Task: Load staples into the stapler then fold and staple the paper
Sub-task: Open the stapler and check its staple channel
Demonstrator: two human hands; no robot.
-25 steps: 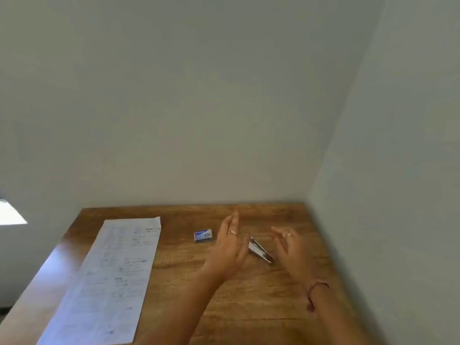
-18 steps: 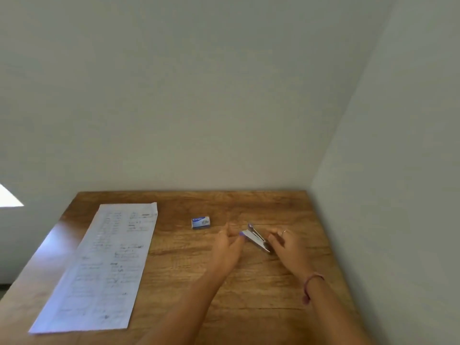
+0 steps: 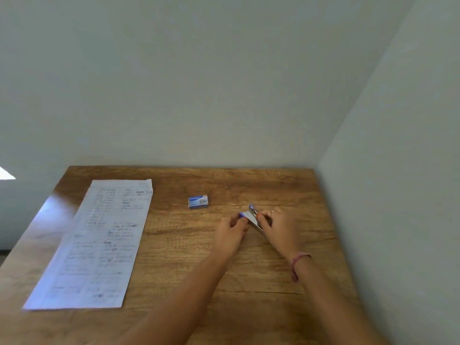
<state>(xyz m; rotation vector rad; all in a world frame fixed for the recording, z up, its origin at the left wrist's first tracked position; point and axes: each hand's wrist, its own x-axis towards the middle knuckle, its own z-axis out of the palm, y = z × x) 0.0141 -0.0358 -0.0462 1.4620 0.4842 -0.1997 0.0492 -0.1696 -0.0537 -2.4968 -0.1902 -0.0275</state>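
Observation:
A small metal stapler with blue ends lies on the wooden table, its two arms spread apart in a V. My left hand pinches its near-left blue end. My right hand grips the stapler's right side with curled fingers. A small blue staple box sits closed on the table, up and left of the stapler. A long written sheet of paper lies flat on the table's left side.
The table stands in a corner, with a wall along its far edge and another wall along its right edge. The left table edge runs beside the paper.
Both hands came down from open above the table and closed on the stapler. The camera view tilted, so the table sits slightly higher in the frame.

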